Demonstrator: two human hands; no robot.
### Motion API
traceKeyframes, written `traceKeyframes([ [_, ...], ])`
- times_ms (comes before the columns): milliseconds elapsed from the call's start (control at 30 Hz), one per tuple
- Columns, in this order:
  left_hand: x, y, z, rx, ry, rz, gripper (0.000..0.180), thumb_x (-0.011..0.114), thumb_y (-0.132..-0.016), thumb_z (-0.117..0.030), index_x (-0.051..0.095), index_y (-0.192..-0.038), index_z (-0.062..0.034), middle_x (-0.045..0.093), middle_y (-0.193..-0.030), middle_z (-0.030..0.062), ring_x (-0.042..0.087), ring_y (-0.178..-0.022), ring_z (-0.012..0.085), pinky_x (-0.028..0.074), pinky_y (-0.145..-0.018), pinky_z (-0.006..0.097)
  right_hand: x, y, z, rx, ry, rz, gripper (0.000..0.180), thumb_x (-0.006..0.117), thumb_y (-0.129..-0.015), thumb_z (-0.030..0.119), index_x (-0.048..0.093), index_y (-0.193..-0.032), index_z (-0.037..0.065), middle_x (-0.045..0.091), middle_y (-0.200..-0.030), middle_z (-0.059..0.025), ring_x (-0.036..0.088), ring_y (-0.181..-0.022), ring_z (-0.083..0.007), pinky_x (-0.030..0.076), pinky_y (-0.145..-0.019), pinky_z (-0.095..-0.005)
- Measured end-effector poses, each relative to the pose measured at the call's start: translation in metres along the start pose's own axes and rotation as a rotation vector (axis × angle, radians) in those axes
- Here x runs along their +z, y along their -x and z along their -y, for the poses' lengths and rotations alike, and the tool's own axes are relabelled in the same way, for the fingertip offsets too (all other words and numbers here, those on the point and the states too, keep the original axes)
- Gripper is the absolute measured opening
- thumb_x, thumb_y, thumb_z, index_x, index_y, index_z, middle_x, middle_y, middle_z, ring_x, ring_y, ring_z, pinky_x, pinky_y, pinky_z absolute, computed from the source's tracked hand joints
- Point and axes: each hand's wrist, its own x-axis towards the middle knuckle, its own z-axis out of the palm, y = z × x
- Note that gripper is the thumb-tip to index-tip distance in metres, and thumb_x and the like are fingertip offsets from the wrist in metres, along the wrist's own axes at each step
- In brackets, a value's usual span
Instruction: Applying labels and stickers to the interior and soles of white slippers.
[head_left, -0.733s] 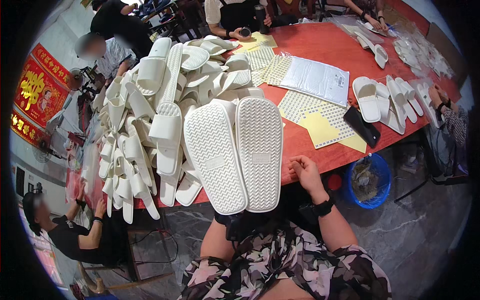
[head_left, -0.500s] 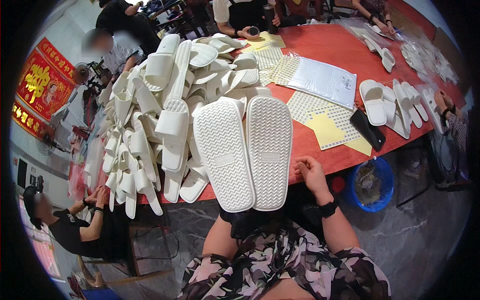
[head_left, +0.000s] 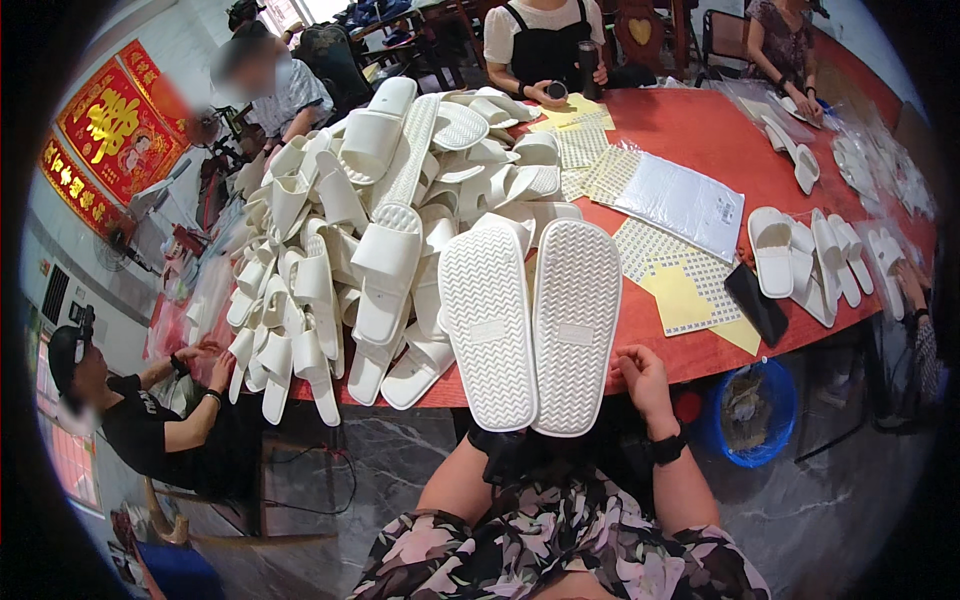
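Observation:
A pair of white slippers, the left one point(head_left: 487, 330) and the right one point(head_left: 576, 330), is held up side by side with zigzag-patterned soles facing me. Behind their lower ends goes my left forearm point(head_left: 455, 482); the hand itself is hidden, but it appears to carry the pair. Just right of the right slipper is my right hand point(head_left: 645, 382), its fingers loosely bent and apart, with nothing visible in it. A large heap of white slippers point(head_left: 385, 250) lies left of and beyond the pair.
On the red table point(head_left: 690, 140) lie sticker sheets point(head_left: 690, 295), a white plastic packet point(head_left: 680, 205), a black phone point(head_left: 756, 303) and more slippers point(head_left: 770, 250). A blue bin point(head_left: 757, 450) stands below its edge. Other people sit around, one at the left point(head_left: 130, 410).
The view has tilted up and turned left, so the table and the heap appear lower and further right. The pair stays raised, and my right hand remains beside it.

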Motion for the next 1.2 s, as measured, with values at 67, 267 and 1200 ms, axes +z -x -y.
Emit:
traceKeyframes([
  [67,-0.001,0.000,0.001,0.017,0.003,0.000,0.043,0.048,-0.102,-0.033,0.052,-0.129,-0.0003,0.062,-0.116,0.0128,0.065,-0.097,0.0239,0.057,-0.079,0.038,-0.001,0.001,-0.001,0.015,-0.022,-0.016,0.016,0.057,-0.096,0.008,0.061,-0.108,-0.003,0.068,-0.089,-0.0085,0.066,-0.076,-0.0133,0.056,-0.066,-0.0280],
  [267,0.002,0.001,0.005,0.046,0.006,-0.007,0.043,0.048,-0.102,-0.033,0.052,-0.129,-0.0003,0.062,-0.116,0.0128,0.065,-0.096,0.0237,0.057,-0.078,0.037,-0.005,0.001,-0.003,-0.013,0.072,-0.018,0.018,0.058,-0.096,0.008,0.061,-0.109,-0.003,0.069,-0.092,-0.0098,0.066,-0.077,-0.0148,0.055,-0.068,-0.0280],
  [1200,-0.003,0.000,0.002,-0.126,-0.042,0.061,0.042,0.047,-0.102,-0.033,0.053,-0.128,-0.0002,0.063,-0.114,0.0127,0.065,-0.094,0.0228,0.057,-0.076,0.037,-0.003,0.000,-0.002,-0.032,0.134,-0.007,0.016,0.057,-0.097,0.008,0.061,-0.110,-0.001,0.067,-0.093,-0.0064,0.066,-0.080,-0.0127,0.056,-0.069,-0.0270],
])
